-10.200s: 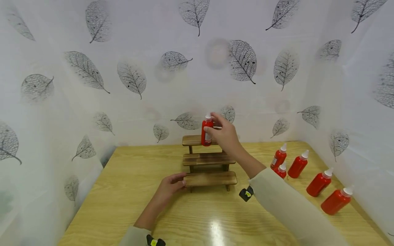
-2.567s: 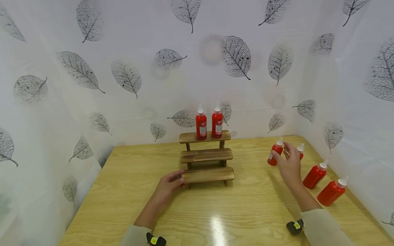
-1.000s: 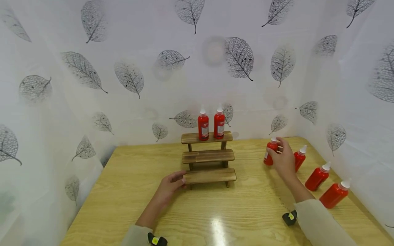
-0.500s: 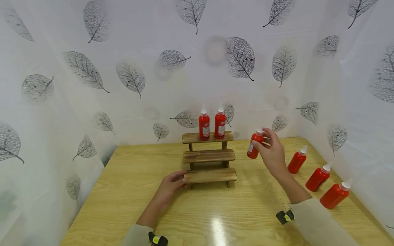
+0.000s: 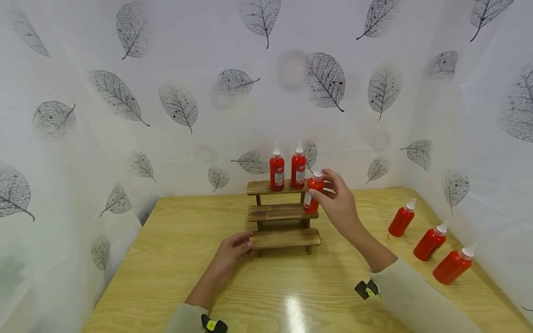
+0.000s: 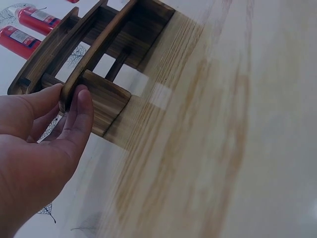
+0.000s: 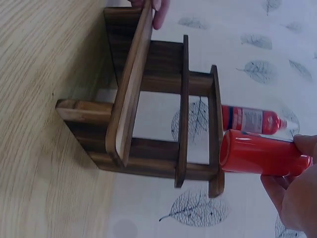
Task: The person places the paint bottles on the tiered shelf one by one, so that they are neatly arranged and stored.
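A three-tier wooden stand [image 5: 283,212] rises near the back of the table. My left hand [image 5: 228,255] pinches the left end of its lowest shelf [image 6: 74,82] between thumb and fingers. In my right hand [image 5: 339,203] is a red squeeze bottle [image 5: 313,196] with a white cap, gripped near its neck and slightly tilted. That bottle hangs at the right end of the middle shelf; in the right wrist view its base [image 7: 228,151] points toward the stand. Two more red bottles, one left [image 5: 276,173] and one right [image 5: 298,171], stand upright on the top shelf.
Three red bottles stand along the table's right side: a far one [image 5: 401,219], a middle one [image 5: 430,243] and a near one [image 5: 453,266]. A white curtain [image 5: 200,138] with leaf prints encloses the back and sides of the wooden table [image 5: 187,217].
Ten seconds ago my right hand held a bottle at the top shelf; two now stand there. Since then it took another bottle from the right and carried it left to the stand. My left hand stays put.
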`<state>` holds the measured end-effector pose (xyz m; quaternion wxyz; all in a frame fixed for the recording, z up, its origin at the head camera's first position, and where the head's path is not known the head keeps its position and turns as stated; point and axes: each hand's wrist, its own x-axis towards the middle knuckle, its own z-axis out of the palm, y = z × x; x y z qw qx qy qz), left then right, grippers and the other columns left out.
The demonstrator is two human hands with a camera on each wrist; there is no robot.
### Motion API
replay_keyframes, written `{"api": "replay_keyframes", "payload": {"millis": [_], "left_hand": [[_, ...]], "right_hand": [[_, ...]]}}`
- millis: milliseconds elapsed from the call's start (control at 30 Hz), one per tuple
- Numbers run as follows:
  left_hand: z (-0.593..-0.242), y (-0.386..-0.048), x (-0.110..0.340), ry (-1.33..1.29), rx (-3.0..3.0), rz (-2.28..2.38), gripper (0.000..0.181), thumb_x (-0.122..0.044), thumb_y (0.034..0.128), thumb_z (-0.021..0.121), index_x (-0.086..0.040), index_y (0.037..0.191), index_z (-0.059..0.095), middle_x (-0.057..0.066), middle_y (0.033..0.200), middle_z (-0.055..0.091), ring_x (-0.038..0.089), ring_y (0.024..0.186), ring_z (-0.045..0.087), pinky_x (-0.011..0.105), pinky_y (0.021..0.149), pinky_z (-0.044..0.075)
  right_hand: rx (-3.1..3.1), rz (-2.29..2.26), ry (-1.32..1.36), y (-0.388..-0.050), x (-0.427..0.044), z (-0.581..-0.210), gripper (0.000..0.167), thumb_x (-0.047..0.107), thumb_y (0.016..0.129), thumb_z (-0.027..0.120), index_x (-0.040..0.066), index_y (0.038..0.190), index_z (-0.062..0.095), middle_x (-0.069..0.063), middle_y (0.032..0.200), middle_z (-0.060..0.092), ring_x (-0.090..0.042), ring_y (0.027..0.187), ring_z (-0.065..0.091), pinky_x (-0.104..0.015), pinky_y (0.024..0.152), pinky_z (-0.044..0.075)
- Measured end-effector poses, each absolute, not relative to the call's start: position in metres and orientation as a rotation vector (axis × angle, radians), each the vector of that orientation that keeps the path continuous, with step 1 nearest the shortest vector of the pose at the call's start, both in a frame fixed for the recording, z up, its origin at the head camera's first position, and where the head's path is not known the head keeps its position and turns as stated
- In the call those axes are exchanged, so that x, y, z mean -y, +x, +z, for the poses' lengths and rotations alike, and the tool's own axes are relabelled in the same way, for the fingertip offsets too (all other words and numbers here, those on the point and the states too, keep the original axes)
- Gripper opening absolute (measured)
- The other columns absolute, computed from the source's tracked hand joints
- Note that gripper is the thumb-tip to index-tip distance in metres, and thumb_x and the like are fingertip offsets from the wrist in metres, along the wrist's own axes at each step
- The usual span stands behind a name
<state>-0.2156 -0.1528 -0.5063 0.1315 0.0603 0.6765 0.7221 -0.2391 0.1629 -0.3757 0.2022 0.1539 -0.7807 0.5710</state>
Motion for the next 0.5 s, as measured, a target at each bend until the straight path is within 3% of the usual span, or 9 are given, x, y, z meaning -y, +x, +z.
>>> {"api": "replay_keyframes", "payload": {"millis": [167, 500], "left_hand": [[-0.506, -0.216, 0.153, 0.165, -1.968, 2.101, 0.047, -0.01, 0.0996, 0.063, 0.006, 0.142, 0.051, 0.012, 0.123, 0.06, 0.016, 0.095, 0.066, 0.027, 0.092, 0.058], [-0.506, -0.215, 0.153, 0.179, -1.978, 2.098, 0.047, -0.011, 0.1001, 0.063, 0.005, 0.142, 0.051, 0.014, 0.127, 0.059, 0.016, 0.096, 0.067, 0.029, 0.093, 0.059]], "right_hand": [[2.208, 1.621, 0.488, -0.247, -0.142, -0.377, 0.059, 0.018, 0.094, 0.074, 0.011, 0.146, 0.047, -0.013, 0.133, 0.057, -0.029, 0.119, 0.06, -0.046, 0.103, 0.055], [2.233, 1.629, 0.57, -0.262, -0.108, -0.388, 0.058, 0.018, 0.092, 0.075, 0.01, 0.143, 0.05, -0.011, 0.131, 0.059, -0.029, 0.114, 0.062, -0.048, 0.097, 0.057]]}}
